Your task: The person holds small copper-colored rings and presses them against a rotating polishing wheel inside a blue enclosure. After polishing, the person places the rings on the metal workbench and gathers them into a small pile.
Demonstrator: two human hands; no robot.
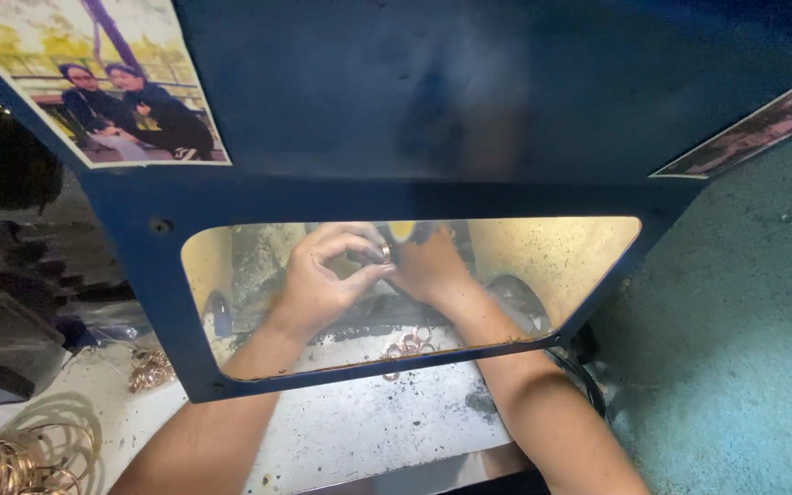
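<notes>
Behind the blue hood's window (598,247), we clamp both hands' fingers, left hand (318,284) and right hand (428,270), on a small ring (386,252), judging polishing underway; next needs turning it steadily.

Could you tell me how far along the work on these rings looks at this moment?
In hand: the left hand and right hand together hold one small ring inside the lit blue cabinet, seen through its window. A few rings lie on the speckled tray under the hands, and more gold-coloured hoops sit outside at the left. Which of these are finished cannot be told.
</notes>
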